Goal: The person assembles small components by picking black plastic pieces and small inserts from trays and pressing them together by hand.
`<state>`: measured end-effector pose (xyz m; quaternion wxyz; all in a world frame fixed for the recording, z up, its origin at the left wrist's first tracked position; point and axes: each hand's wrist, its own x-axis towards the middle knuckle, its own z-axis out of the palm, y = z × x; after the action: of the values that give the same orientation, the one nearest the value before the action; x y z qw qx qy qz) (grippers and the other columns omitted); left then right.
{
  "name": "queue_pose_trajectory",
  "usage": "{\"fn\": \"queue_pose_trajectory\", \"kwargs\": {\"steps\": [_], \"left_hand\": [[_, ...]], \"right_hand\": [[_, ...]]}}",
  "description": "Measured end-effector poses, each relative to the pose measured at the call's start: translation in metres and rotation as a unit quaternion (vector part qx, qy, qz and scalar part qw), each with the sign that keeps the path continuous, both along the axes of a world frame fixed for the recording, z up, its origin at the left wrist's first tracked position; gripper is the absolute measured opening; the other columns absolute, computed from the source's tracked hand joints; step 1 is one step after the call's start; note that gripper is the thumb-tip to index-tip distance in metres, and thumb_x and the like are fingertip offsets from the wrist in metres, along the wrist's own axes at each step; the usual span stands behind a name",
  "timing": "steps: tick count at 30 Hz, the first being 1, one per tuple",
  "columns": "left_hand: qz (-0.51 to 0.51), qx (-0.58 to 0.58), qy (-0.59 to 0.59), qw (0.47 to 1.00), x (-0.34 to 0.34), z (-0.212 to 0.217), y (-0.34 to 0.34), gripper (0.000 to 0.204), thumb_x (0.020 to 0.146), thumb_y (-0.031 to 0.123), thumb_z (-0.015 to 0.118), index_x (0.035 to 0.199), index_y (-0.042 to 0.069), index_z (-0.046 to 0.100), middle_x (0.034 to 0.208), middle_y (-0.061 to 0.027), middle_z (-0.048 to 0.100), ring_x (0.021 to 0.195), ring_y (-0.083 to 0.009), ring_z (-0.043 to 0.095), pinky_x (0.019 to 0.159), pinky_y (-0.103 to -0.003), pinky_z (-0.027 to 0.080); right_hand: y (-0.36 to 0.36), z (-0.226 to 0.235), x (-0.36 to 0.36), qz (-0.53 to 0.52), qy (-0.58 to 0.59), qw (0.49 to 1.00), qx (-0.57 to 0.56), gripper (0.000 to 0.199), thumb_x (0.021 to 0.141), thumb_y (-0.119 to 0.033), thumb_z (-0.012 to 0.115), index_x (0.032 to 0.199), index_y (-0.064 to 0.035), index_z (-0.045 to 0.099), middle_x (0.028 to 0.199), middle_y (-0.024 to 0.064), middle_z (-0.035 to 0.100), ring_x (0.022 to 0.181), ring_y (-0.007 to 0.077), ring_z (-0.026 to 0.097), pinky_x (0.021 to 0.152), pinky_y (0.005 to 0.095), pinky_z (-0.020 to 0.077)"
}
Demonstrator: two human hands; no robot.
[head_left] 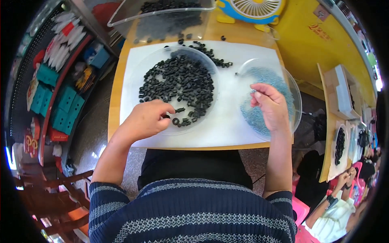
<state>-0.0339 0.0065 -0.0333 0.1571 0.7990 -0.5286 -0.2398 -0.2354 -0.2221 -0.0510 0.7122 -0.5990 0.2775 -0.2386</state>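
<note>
A clear round tray [135, 81] holds a heap of small black ring-like parts [178, 77]. Over its near left rim is my left hand [148, 117], thumb and fingers pinched round a small black part [165, 116]; another black part lies just beyond the fingertips. On the right, a second clear round tray [299, 103] is covered with many tiny bluish, shiny pieces [253, 115]. My right hand [270, 103] hovers over that tray with thumb and fingertips pressed together. Whatever is in this pinch is too small to make out.
Both trays stand on a white sheet [227, 133] on a wooden table. Loose black parts [212, 54] lie behind the left tray. At the back are a clear bin [162, 24] of black parts and a blue-yellow fan [253, 10]. Another person's hands [346, 177] work at a table right.
</note>
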Motion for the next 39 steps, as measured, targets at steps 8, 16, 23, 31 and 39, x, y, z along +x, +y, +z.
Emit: {"fn": "queue_pose_trajectory", "kwargs": {"steps": [8,16,23,31,39], "left_hand": [[0.131,-0.161,0.224,0.952,-0.001,0.003,-0.006,0.012,0.073,0.004,0.054,0.084,0.003,0.059,0.074,-0.0034,0.053,0.063,-0.0086,0.05,0.056,-0.022,0.041],[0.192,-0.239,0.5,0.81,-0.008,-0.009,-0.012,0.015,0.08,0.005,0.054,0.094,0.001,0.057,0.081,-0.0047,0.058,0.069,-0.0094,0.055,0.062,-0.024,0.048],[0.209,-0.234,0.686,0.656,-0.011,-0.019,-0.016,0.018,0.082,0.004,0.05,0.099,0.0,0.054,0.091,-0.0117,0.059,0.073,-0.0157,0.06,0.066,-0.027,0.052],[0.211,-0.24,0.735,0.598,-0.01,-0.027,-0.016,0.016,0.081,0.003,0.052,0.096,0.001,0.053,0.09,-0.0136,0.059,0.073,-0.0174,0.061,0.064,-0.028,0.053],[0.208,-0.236,0.729,0.608,-0.006,-0.025,-0.013,0.013,0.079,0.002,0.053,0.092,0.002,0.054,0.086,-0.0114,0.059,0.069,-0.0152,0.059,0.063,-0.027,0.052]], "right_hand": [[-0.009,0.018,-0.013,0.031,0.186,0.964,-0.186,0.014,0.079,-0.008,0.054,0.089,-0.0005,0.06,0.075,0.0044,0.059,0.066,0.011,0.053,0.062,0.0219,0.0427],[-0.02,-0.003,0.003,0.073,0.288,0.774,-0.559,0.018,0.076,-0.009,0.052,0.092,-0.0038,0.059,0.085,0.0155,0.056,0.081,0.0313,0.054,0.072,0.0359,0.0433],[-0.008,-0.007,0.016,0.121,0.356,0.715,-0.59,0.007,0.074,-0.005,0.05,0.079,-0.0023,0.054,0.084,0.0158,0.053,0.083,0.0338,0.051,0.073,0.0396,0.0419],[-0.006,-0.004,0.011,0.098,0.38,0.719,-0.574,0.013,0.076,-0.006,0.044,0.083,-0.0008,0.053,0.085,0.0178,0.053,0.084,0.0353,0.052,0.073,0.0415,0.0429],[-0.019,-0.003,0.002,0.009,0.224,0.841,-0.493,0.018,0.077,-0.005,0.051,0.093,-0.0018,0.055,0.082,0.0148,0.056,0.078,0.029,0.055,0.07,0.0336,0.044]]}}
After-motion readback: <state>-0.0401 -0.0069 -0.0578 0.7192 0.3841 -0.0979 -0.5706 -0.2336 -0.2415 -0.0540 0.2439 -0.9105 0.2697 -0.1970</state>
